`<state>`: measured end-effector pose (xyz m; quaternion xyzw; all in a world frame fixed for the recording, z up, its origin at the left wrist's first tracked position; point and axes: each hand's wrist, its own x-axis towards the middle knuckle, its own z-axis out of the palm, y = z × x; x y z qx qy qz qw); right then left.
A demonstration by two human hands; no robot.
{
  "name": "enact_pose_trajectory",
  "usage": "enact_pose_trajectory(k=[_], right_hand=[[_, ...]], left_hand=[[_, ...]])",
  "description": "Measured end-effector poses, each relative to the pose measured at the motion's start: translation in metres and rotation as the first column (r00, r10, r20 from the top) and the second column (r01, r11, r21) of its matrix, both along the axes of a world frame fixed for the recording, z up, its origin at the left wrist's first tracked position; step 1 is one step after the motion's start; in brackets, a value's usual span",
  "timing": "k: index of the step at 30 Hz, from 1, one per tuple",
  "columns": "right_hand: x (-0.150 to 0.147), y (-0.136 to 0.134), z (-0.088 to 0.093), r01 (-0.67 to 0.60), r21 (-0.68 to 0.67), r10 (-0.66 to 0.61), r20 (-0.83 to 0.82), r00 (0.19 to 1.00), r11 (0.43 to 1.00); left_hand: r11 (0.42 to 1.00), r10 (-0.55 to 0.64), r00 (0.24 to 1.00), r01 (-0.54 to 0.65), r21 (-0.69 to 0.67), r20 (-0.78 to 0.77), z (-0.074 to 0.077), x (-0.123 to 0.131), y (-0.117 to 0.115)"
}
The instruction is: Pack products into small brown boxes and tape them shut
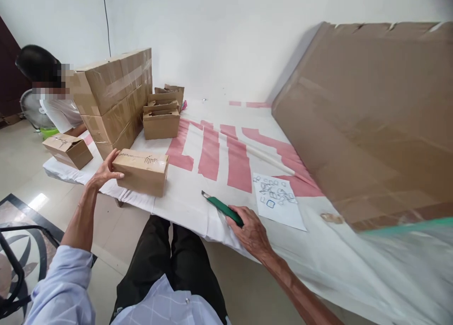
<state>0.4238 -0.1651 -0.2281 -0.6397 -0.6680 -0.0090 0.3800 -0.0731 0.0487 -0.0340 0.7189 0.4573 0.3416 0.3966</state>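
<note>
My left hand [106,173] grips the left end of a small closed cardboard box [141,178], fingers over its top edge and thumb on the front side. The box rests on the white-covered table near its front edge, with dark markings on top. In my right hand [250,228] is a green utility knife [222,209], lying low over the table with its tip pointing left toward the box. Right of the knife lies a white sheet of paper [279,211] with hand-drawn blue and dark shapes.
Stacked taped cartons [116,98] stand at the back left beside several open cardboard boxes [161,126]. Another small box [69,150] sits at the table's left end, near a person [60,107]. A large brown carton [371,117] occupies the right. Red strips [239,166] mark the cover.
</note>
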Motion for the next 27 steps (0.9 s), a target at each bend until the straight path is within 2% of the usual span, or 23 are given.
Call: enact_pose_trajectory(k=[3,6,10,16,18,20,24,27], right_hand=[[-0.001,0.002,0.000,0.002,0.000,-0.002,0.007,1.000,1.000],[-0.002,0.005,0.000,0.017,0.004,-0.017,0.012,1.000,1.000],[-0.002,0.009,0.004,0.042,-0.012,-0.042,-0.001,0.999,0.999],[-0.006,0.009,0.015,0.046,-0.040,-0.046,-0.012,0.999,0.998],[-0.011,0.009,0.024,0.058,-0.027,-0.060,-0.076,0.995,0.998],[-0.018,0.008,0.037,0.064,-0.017,-0.067,-0.217,0.974,0.998],[-0.036,0.007,0.073,-0.018,-0.060,-0.019,-0.553,0.833,0.998],[-0.045,0.007,0.093,-0.081,-0.079,0.013,-0.634,0.774,0.994]], left_hand=[[0.999,-0.015,0.999,0.013,-0.048,-0.041,-0.009,0.011,0.007],[0.995,-0.071,0.997,0.069,-0.068,-0.036,-0.019,0.029,-0.002],[0.990,-0.141,0.990,0.140,-0.010,-0.025,-0.035,0.054,-0.027],[0.980,-0.178,0.984,0.177,0.089,0.011,-0.055,0.087,-0.077],[0.978,-0.194,0.981,0.192,0.084,0.021,-0.059,0.093,-0.088],[0.975,-0.219,0.975,0.216,0.060,0.045,-0.063,0.096,-0.094],[0.968,-0.250,0.962,0.252,-0.003,0.106,-0.068,0.100,-0.097],[0.973,-0.232,0.964,0.228,0.044,0.130,-0.066,0.107,-0.102]])
